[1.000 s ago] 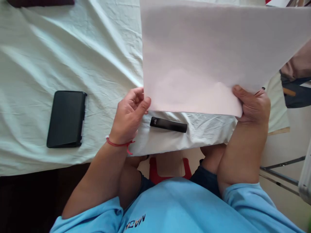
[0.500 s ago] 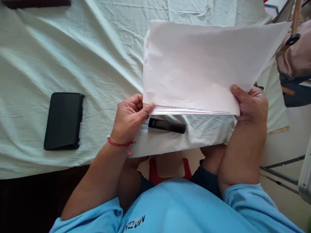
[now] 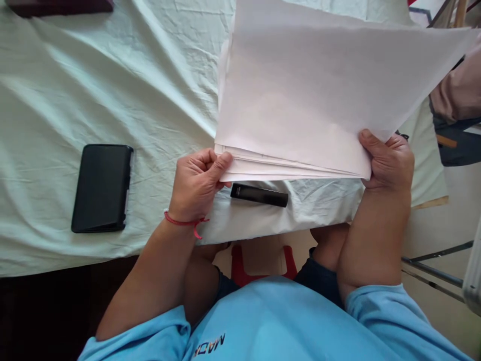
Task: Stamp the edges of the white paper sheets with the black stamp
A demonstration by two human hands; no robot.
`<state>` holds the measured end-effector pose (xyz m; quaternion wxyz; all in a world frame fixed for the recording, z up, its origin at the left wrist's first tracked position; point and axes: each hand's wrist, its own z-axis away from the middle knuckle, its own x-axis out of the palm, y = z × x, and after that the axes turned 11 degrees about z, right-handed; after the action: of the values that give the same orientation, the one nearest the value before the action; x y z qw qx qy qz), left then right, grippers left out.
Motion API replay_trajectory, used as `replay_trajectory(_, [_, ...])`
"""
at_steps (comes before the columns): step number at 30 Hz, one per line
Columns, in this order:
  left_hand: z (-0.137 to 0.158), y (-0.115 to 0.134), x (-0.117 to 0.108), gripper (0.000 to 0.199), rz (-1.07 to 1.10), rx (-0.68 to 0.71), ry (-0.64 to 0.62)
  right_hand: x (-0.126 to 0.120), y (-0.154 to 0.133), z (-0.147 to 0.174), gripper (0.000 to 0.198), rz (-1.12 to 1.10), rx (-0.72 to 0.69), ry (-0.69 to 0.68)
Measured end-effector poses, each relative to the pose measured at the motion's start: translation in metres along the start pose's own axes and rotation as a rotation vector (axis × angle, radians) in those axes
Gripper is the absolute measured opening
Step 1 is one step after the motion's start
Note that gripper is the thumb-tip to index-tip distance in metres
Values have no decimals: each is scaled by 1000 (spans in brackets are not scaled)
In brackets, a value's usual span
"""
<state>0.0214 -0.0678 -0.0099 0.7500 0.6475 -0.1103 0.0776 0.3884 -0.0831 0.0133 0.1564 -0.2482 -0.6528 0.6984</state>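
A stack of white paper sheets (image 3: pixel 300 90) is held up over the table between my two hands. My left hand (image 3: pixel 197 183) pinches the near left corner, thumb on top, with a red string bracelet on the wrist. At the near right corner my right hand (image 3: pixel 389 160) grips the stack, its thumb pressed on the top sheet. The sheets fan slightly apart along the near edge, and the top one tilts up at its far side. Just below that near edge lies a small black stapler-like bar (image 3: pixel 259 195), its kind unclear.
A black tablet-like case (image 3: pixel 101 188) lies on the left of the pale green tablecloth (image 3: pixel 169 100). A dark maroon object (image 3: pixel 60 6) sits at the far left. Under the table edge is a red stool (image 3: pixel 240 268). Metal bars (image 3: pixel 436 268) stand at the right.
The paper stack has lifted and tilted, so its far edge rises higher in view. Its near-edge sheets have spread further apart. My left hand has shifted slightly left; my right hand stays nearly still.
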Motion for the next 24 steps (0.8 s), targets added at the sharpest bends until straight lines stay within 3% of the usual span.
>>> replay_trajectory(7, [-5,2,4,72,179,36,69,6,-1,6,57,5,12,-16])
replay_trajectory(13, [-6,-6,-6,66,17,92,195,9,-1,8,63,31,38,-47])
replay_trajectory(24, [4,6,3,43,244,33,83,8,4,1,59,-28,-34,-65])
